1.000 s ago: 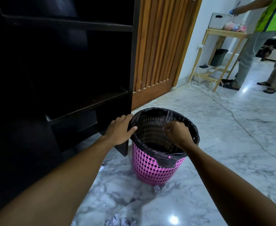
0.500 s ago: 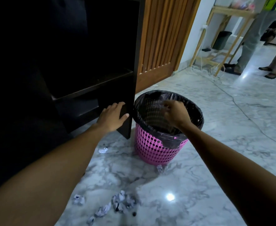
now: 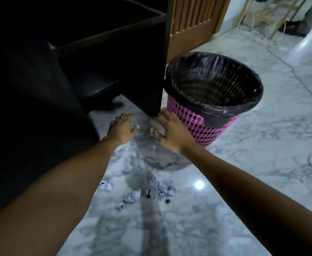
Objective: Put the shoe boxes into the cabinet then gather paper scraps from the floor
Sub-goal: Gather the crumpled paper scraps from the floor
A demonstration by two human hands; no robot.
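Your left hand (image 3: pixel 122 129) is low over the marble floor (image 3: pixel 262 163), palm down, fingers straight and spread, holding nothing. It sits just in front of the open foot of the dark cabinet (image 3: pixel 144 74).

Your right hand (image 3: pixel 170 133) is just beside it, also palm down, fingers splayed, nothing gripped. Its fingertips are at the cabinet's bottom front corner. In this view the back of the hand overlaps the wall of the pink basket (image 3: pixel 203 126). The hands are apart, with a strip of floor between them.

The pale blur under your right fingertips might be a scrap, but it's too smeared to call.

The paper scraps (image 3: pixel 133 196) lie in a cluster on the floor, well back from both hands, toward you, between your forearms. One crumpled piece is close to your left forearm, a few are bunched in the middle, and one small piece is lowest on the left. None touch either hand. A small dark speck (image 3: pixel 167 201) lies just right of the cluster.

The basket stands upright, right up against the cabinet's right side panel, with a black liner (image 3: pixel 214 61) folded over its rim. A slatted wooden door (image 3: pixel 194 21) stands behind both.
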